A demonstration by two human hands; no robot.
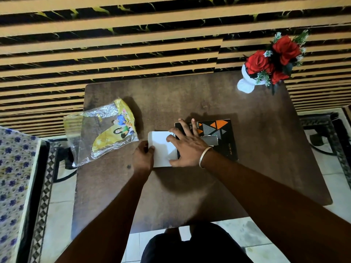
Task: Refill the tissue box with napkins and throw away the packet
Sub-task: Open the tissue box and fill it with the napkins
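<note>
Head camera looks steeply down, close above the table (pixel 247 149).

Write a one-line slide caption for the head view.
Both hands, left and right, work white napkins into the black tissue box; empty packet lies left.

The black tissue box (pixel 226 141), right of centre on the worktop (pixel 247 168), bears the word "INFINITY" in small letters along its near right side; cursive writing on the plastic packet (pixel 106 133) at left is too blurred to read.
</note>
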